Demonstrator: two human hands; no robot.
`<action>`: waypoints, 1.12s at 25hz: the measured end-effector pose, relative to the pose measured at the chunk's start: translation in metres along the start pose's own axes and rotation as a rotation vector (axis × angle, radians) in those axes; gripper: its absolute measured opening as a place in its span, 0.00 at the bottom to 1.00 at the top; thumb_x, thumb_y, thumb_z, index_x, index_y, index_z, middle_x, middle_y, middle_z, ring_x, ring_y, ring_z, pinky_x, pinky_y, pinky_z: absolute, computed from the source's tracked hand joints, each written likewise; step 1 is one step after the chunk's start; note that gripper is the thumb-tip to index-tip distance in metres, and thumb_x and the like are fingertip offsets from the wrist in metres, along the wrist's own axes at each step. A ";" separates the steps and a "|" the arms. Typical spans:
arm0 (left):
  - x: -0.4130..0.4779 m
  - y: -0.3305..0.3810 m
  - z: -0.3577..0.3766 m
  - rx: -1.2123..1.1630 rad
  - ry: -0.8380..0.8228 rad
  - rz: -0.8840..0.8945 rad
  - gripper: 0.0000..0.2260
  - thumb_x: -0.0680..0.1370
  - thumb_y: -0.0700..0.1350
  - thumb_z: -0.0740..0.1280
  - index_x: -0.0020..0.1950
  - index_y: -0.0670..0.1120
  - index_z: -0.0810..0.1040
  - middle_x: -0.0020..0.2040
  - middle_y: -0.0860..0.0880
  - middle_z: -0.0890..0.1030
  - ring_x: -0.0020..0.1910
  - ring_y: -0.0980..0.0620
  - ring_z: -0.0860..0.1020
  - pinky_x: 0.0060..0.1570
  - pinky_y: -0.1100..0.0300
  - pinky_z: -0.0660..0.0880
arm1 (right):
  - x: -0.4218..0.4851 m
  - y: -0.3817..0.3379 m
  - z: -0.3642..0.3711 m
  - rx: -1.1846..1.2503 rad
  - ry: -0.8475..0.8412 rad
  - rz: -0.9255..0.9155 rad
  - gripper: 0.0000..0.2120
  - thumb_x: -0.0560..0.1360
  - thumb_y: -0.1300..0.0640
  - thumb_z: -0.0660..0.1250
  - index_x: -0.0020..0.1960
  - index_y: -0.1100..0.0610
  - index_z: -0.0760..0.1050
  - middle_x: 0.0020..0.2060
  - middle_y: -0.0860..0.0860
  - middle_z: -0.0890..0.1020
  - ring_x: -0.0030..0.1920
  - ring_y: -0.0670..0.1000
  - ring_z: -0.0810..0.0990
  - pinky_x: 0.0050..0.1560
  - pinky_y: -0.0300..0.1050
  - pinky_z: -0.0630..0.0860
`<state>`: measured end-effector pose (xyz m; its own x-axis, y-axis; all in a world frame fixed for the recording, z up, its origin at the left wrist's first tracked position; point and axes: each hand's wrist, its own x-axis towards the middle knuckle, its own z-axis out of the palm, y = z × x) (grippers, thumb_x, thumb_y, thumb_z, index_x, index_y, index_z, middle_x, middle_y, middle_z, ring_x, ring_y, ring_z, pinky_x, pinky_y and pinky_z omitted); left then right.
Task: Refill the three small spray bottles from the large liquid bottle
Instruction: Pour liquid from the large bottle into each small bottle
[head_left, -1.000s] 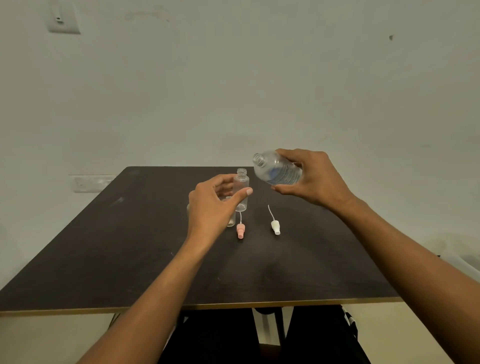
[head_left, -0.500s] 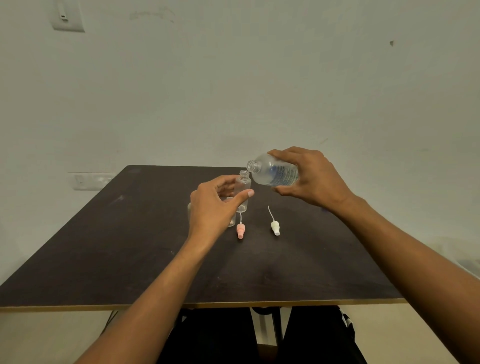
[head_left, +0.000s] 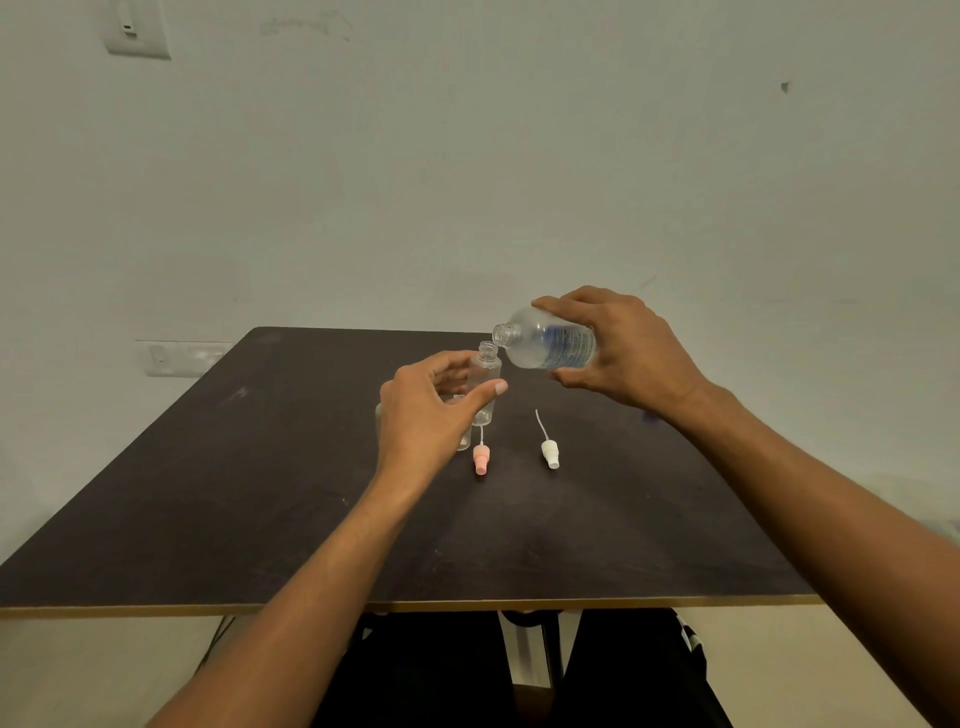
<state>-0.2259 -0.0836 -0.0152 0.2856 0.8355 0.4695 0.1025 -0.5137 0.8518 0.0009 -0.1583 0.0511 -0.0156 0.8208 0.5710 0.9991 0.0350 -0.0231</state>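
Toward the far edge of the bench (head_left: 249, 499), about midway along it, the pour looks ready to start, and this is where I'd expect a spill. The large liquid bottle (head_left: 551, 340) is tipped almost flat. Its open mouth sits just above and slightly to the right of the narrow neck of the small spray bottle (head_left: 487, 376). That mouth is wider than the neck below, so a quick tilt or a gulp of liquid would likely run down the outside, over the fingers and onto the bench. The pink spray cap (head_left: 481, 460) and white spray cap (head_left: 550, 453) lie loose just nearer the front edge, where they'd get wet.

The left hand (head_left: 423, 418) wraps the small bottle, thumb across its front and fingers behind, keeping it upright. The right hand (head_left: 626, 348) grips the large bottle's body from above, wrist raised, forearm reaching in from the right. Another small bottle (head_left: 464, 442) is mostly hidden behind the left hand.
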 end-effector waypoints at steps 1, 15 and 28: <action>0.000 0.000 0.000 0.006 0.003 0.001 0.16 0.70 0.55 0.82 0.56 0.57 0.86 0.48 0.61 0.87 0.49 0.67 0.84 0.57 0.58 0.83 | 0.000 0.000 -0.001 -0.009 -0.002 0.001 0.36 0.70 0.47 0.80 0.76 0.42 0.72 0.66 0.46 0.80 0.64 0.52 0.79 0.53 0.56 0.82; 0.000 -0.003 -0.001 0.019 0.010 -0.001 0.15 0.69 0.57 0.82 0.54 0.61 0.85 0.47 0.63 0.87 0.49 0.68 0.84 0.57 0.56 0.83 | 0.002 -0.006 -0.008 -0.098 -0.012 -0.019 0.36 0.72 0.48 0.79 0.77 0.43 0.70 0.67 0.49 0.79 0.66 0.53 0.76 0.53 0.55 0.82; -0.001 -0.005 0.000 0.029 0.013 -0.010 0.17 0.69 0.56 0.82 0.56 0.58 0.86 0.47 0.61 0.87 0.48 0.67 0.84 0.57 0.59 0.83 | 0.001 -0.010 -0.011 -0.136 -0.026 -0.029 0.36 0.73 0.48 0.79 0.78 0.43 0.70 0.67 0.49 0.78 0.66 0.52 0.75 0.52 0.52 0.82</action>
<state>-0.2268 -0.0820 -0.0205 0.2719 0.8432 0.4638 0.1334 -0.5103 0.8496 -0.0085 -0.1642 0.0606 -0.0437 0.8354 0.5479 0.9943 -0.0171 0.1054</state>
